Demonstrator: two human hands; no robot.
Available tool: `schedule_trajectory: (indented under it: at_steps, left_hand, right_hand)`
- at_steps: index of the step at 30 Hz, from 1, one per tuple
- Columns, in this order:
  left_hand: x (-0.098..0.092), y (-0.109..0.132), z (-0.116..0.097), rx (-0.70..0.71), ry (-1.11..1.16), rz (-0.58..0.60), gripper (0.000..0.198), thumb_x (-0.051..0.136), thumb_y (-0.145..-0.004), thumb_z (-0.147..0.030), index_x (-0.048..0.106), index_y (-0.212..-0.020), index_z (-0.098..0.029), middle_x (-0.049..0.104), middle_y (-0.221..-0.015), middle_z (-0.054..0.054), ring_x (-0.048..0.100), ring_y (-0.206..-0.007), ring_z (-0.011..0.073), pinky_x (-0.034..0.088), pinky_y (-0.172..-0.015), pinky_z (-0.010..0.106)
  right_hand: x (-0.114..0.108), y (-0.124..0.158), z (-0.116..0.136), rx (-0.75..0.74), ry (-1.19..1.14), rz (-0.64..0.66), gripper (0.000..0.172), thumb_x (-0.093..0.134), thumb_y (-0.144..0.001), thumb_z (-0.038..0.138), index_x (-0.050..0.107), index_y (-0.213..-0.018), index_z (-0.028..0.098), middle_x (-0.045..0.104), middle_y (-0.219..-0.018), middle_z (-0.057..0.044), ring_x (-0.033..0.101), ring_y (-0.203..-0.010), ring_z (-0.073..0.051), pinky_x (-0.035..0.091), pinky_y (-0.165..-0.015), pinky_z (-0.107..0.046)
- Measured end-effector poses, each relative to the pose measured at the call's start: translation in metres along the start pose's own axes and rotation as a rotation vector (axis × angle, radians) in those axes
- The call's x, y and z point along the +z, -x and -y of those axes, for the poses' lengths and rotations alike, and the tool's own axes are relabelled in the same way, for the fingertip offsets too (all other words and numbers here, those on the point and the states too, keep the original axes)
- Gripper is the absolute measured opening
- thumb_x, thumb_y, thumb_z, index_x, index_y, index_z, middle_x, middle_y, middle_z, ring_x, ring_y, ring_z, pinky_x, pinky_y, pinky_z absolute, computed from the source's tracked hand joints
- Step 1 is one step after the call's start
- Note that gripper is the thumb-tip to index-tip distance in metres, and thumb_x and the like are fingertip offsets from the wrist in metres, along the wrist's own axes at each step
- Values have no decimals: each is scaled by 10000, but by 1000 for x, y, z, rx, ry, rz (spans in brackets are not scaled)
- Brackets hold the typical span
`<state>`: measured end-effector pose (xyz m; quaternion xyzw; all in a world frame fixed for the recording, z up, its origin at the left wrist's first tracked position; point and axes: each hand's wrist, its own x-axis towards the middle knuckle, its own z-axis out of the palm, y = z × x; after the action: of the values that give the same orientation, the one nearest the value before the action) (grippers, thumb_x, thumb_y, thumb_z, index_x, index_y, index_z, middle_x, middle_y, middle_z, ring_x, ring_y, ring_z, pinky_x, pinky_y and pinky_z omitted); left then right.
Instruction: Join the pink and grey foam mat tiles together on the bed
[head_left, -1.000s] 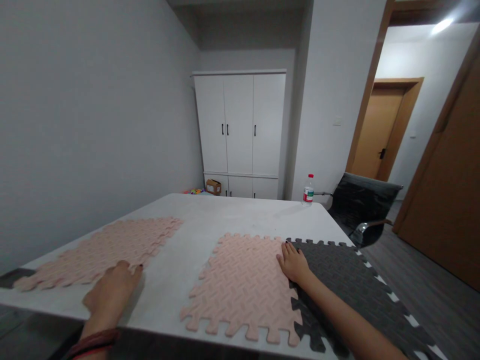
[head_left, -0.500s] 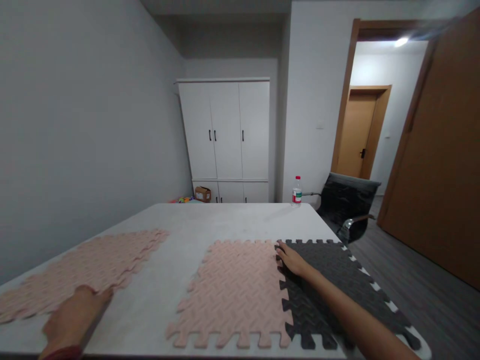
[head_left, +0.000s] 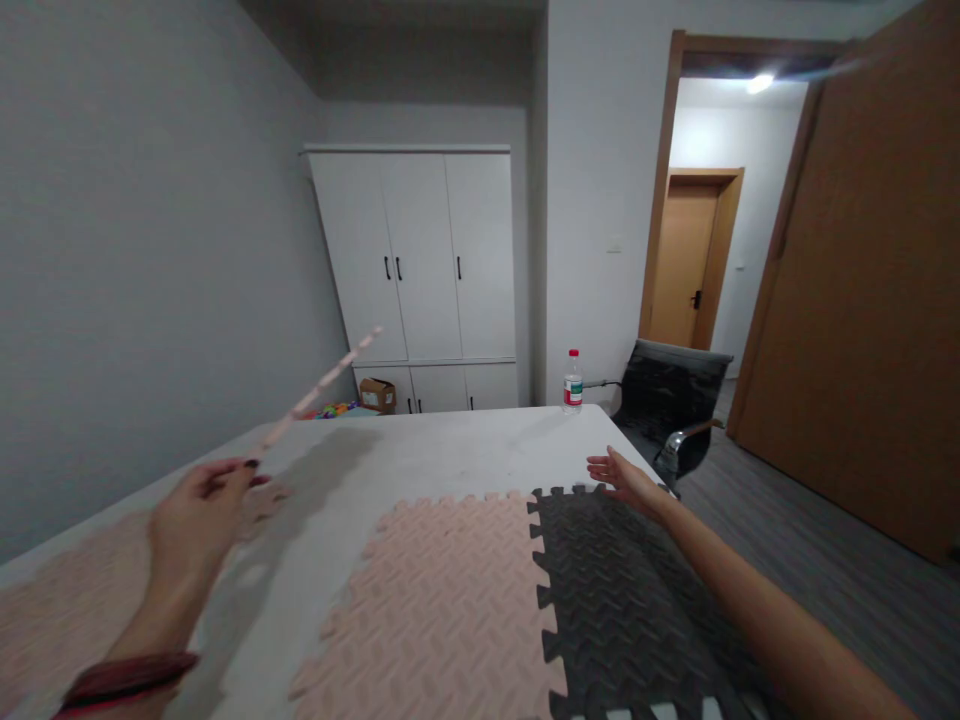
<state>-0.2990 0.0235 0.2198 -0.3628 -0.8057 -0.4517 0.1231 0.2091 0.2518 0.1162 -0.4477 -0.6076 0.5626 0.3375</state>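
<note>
Held pink tile (head_left: 322, 385): foam-like, thin, seen almost edge-on as a pale strip slanting up and to the right from the left hand (head_left: 199, 515). Small notches along the visible edge. Left fingers (head_left: 240, 476) pinched together on the tile's lower, near end; the rest of it juts beyond the fingertips, clear of the counter (head_left: 442, 450), a soft grey shadow below. Dark red band (head_left: 127, 680) around the left wrist.

Under and beside the left forearm, more pink matting (head_left: 82, 590), blurred, lying on the counter; toothed bit of edge showing just past the hand.

Centre: flat pink mat (head_left: 442, 590), matte, embossed with short slanting bars in a woven, herringbone-like pattern; far and left edges cut into rounded puzzle tabs. Its right edge meets a dark grey mat (head_left: 615, 590), same raised pattern, dark teeth set between pink ones along the seam. Dark surface uneven toward the right, near the forearm.

Right hand (head_left: 619, 477): fingers extended, slightly parted, gripping nothing, at the dark mat's far edge. Contact with the mat: cannot tell.

Counter smooth, white, corner rounded. Clear plastic bottle (head_left: 573, 390), red cap, upright near the far right corner. Beyond it, a black chair (head_left: 667, 395) with a shiny metal armrest.
</note>
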Motion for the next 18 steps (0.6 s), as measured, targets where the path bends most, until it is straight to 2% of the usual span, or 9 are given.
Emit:
schedule_trajectory:
  at_steps: [3,6,9,11,14,16,18]
  left_hand:
    - [62,16,-67,228,195,204,339,395,-839,-448,510,-1011,-180,653,-827,-41,600,-792,113,455,-724,226]
    - [129,51,-128,437,291,404,313,461,-846,-436,542,-964,-157,630,-798,-6,594,-783,127,472,-755,277]
    - [187,92,-167,622,311,610,299,499,-856,-424,570,-948,-149,622,-838,12,594,-800,138,486,-792,347]
    - [219,114,-178,711,277,734,291,520,-850,-419,585,-934,-148,622,-860,16,593,-804,139,494,-793,361]
    - [254,133,-177,779,195,878,279,539,-844,-406,593,-914,-142,622,-865,17,593,-783,133,508,-760,347]
    - [269,137,-172,793,145,920,277,537,-847,-398,589,-936,-140,620,-885,21,594,-790,134,513,-750,342]
    - [279,137,-167,798,99,912,279,534,-849,-392,583,-966,-144,615,-933,31,591,-837,146,509,-774,358]
  right_hand:
    - [-16,3,21,-21,-89,39,728,74,-868,635,383,-1317,151,457,-1340,-164,500,-1173,-215,447,-887,-382]
    - [-40,6,39,-60,-221,-11,759,34,-842,677,229,-1373,171,432,-1355,-179,516,-1155,-219,461,-866,-404]
    - [-70,7,41,-82,-349,-137,705,64,-845,677,218,-1342,201,487,-1301,-171,551,-1110,-215,474,-848,-421]
    - [-88,6,32,-35,-325,-216,584,152,-877,626,328,-1254,217,557,-1211,-140,577,-1065,-195,484,-841,-389]
    - [-104,3,9,104,-210,-276,307,392,-882,446,485,-1023,189,628,-1008,-113,622,-943,-184,503,-807,-343]
    - [-106,-2,-7,174,-127,-311,162,483,-852,311,512,-931,173,633,-924,-90,632,-864,-167,510,-772,-317]
    - [-103,-10,-19,219,-29,-356,127,513,-840,255,526,-921,158,628,-897,-61,625,-802,-140,511,-730,-294]
